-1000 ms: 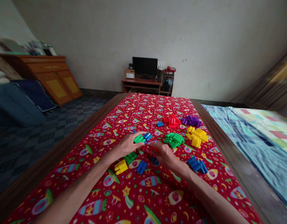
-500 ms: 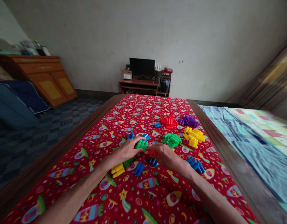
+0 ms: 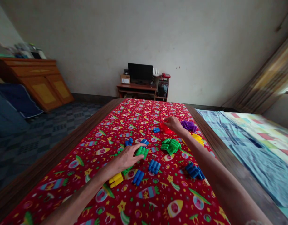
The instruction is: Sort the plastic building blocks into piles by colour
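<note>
My left hand (image 3: 127,157) is closed round a green plastic block piece (image 3: 142,152), thumb on the near side and fingers on the far side. Farther off, my right hand (image 3: 174,124) hangs over the red block pile (image 3: 166,128). Its fingers are curled down onto a red block, partly hidden by the hand. Close to my left hand lie a yellow block piece (image 3: 116,179), small blue blocks (image 3: 129,142) and two blue block pieces (image 3: 154,166) (image 3: 138,177). More green blocks show partly under my left wrist.
To the right sit a green pile (image 3: 171,146), a purple pile (image 3: 188,126), a yellow pile (image 3: 197,139) half behind my right forearm, and a blue pile (image 3: 194,171). A blue block (image 3: 156,130) lies beside the red pile. A red patterned cloth (image 3: 144,212) covers the table.
My right hand has moved away and to the right with a red block, from beside my left hand to the red pile. The blue piece it partly covered is now in view.
</note>
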{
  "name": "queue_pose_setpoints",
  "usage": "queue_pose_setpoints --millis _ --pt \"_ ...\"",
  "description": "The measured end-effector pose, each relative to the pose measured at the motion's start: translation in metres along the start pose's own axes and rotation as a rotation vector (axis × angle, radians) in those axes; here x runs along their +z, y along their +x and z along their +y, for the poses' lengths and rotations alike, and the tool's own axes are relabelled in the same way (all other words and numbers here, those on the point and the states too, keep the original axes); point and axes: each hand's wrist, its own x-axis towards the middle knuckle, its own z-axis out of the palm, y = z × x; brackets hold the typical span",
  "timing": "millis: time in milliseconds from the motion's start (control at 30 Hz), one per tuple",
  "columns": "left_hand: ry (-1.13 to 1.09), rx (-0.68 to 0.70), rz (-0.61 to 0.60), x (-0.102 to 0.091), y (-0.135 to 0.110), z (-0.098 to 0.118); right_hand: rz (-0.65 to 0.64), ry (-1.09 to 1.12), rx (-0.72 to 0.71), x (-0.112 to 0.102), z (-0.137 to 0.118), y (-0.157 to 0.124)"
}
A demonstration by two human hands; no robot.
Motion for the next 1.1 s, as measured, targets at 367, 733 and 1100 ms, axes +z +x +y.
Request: queue_pose_setpoints --millis 367,733,1100 --pt "-0.057 0.033 0.083 0.002 0.001 -0.004 0.044 0.017 -0.137 0.000 -0.015 -0.013" --pt "-0.531 -0.103 0.209 0.018 0.012 -0.018 -0.232 0.427 -0.550 -0.004 -0.092 -0.093" --pt "-0.090 0.169 0.051 0.015 -0.002 0.007 0.198 0.299 0.032 0.005 0.007 -0.096"
